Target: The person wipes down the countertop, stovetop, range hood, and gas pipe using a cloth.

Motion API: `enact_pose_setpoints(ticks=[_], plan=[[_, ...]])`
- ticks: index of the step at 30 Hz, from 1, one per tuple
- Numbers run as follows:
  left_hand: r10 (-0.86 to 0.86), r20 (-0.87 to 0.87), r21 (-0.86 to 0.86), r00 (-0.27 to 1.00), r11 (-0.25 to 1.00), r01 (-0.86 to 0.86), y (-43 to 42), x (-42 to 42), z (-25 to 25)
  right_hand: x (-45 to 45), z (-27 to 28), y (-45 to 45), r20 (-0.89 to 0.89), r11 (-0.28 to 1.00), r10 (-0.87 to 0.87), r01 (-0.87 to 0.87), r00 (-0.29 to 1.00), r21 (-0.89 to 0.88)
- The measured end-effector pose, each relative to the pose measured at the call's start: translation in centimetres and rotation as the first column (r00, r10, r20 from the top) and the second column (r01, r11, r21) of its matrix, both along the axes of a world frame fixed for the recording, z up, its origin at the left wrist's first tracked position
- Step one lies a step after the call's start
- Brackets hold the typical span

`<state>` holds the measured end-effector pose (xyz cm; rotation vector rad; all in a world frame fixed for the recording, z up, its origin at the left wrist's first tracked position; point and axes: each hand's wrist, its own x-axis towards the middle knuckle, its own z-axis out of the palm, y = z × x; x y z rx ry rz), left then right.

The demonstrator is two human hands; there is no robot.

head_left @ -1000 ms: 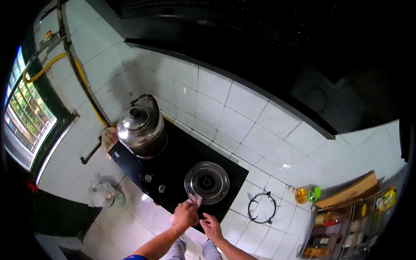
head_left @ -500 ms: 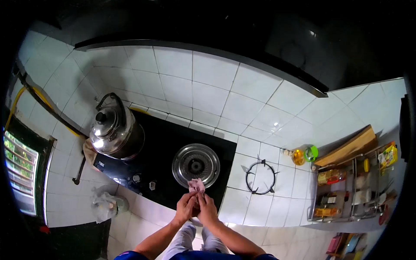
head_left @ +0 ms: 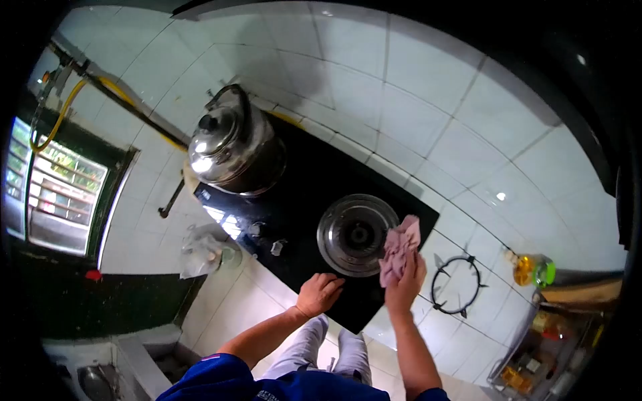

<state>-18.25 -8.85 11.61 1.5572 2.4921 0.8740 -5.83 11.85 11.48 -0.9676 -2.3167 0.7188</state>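
Observation:
A pink cloth (head_left: 401, 248) is gripped in my right hand (head_left: 406, 284), at the right rim of the round metal burner (head_left: 358, 234). The cloth lies over the right edge of the black glass stove (head_left: 307, 174) and partly overlaps the burner's rim. My left hand (head_left: 319, 295) rests on the stove's front edge, below the burner, its fingers loosely laid out with nothing visible in them. To the right of the cloth, a black pan support ring (head_left: 457, 285) lies on the white tiled counter.
A large metal kettle (head_left: 237, 150) stands on the stove's left side. Stove knobs (head_left: 278, 248) sit along the front edge, near a plastic bag (head_left: 200, 254). Oil bottles (head_left: 525, 270) and a rack of bottles (head_left: 542, 354) stand at the right. A sink (head_left: 97, 381) shows lower left.
My hands have separated from the cloth they both held. The right carried it right, to the burner's side; the left let go and settled on the stove edge. The view has turned.

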Motion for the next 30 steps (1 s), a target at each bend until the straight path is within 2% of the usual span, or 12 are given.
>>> enact_pose_setpoints(ticks=[1, 5, 6, 9, 11, 14, 19, 21, 23, 25, 28, 30], plan=[[-0.001, 0.005, 0.01, 1.0, 1.0, 0.001, -0.1, 0.1, -0.2, -1.1, -0.4, 1.5, 0.047, 0.996, 0.07, -0.073, 0.996, 0.058], [-0.013, 0.0, -0.009, 1.0, 1.0, 0.013, -0.1, -0.1, 0.0, -4.7, -0.7, 4.9, 0.152, 0.926, 0.358, -0.371, 0.921, 0.072], [-0.006, 0.004, -0.011, 1.0, 1.0, 0.006, -0.3, 0.1, -0.7, -5.1, -0.8, 6.0, 0.096, 0.897, 0.438, -0.442, 0.894, 0.024], [-0.012, 0.006, -0.038, 1.0, 0.999, 0.012, -0.3, 0.1, -0.4, -5.9, -0.3, 8.6, 0.144, 0.828, 0.56, -0.558, 0.816, -0.056], [-0.004, 0.01, -0.041, 1.0, 0.999, 0.004, -0.4, 0.2, -0.7, -7.1, -0.4, 10.3, 0.091, 0.778, 0.628, -0.628, 0.773, -0.036], [-0.001, 0.009, -0.035, 1.0, 0.999, 0.001, -0.3, 0.2, -0.5, -9.3, 0.5, 12.0, 0.1, 0.741, 0.672, -0.666, 0.734, -0.083], [-0.009, 0.0, -0.04, 1.0, 0.999, 0.009, -0.2, 0.2, -0.6, -14.8, 1.1, 13.1, 0.092, 0.667, 0.742, -0.745, 0.664, -0.01], [-0.001, -0.007, -0.051, 1.0, 0.999, 0.001, -0.2, 0.2, -0.6, -17.6, 1.3, 12.9, 0.039, 0.652, 0.758, -0.756, 0.651, -0.049], [0.0, -0.012, -0.059, 1.0, 0.998, -0.001, -0.1, 0.3, -0.5, -19.9, 1.4, 12.7, 0.054, 0.548, 0.835, -0.82, 0.548, -0.164], [0.005, -0.022, -0.064, 1.0, 0.998, -0.006, 0.0, 0.3, -0.5, -20.6, 1.5, 12.6, 0.092, 0.552, 0.833, -0.807, 0.546, -0.208], [0.007, -0.026, -0.048, 1.0, 0.999, -0.008, 0.0, 0.3, -0.6, -19.7, 1.4, 13.1, 0.107, 0.588, 0.809, -0.799, 0.578, -0.124], [0.002, -0.021, -0.049, 1.0, 0.999, -0.003, -0.1, 0.2, -0.6, -17.3, 2.8, 14.0, 0.176, 0.677, 0.736, -0.713, 0.654, -0.183]])
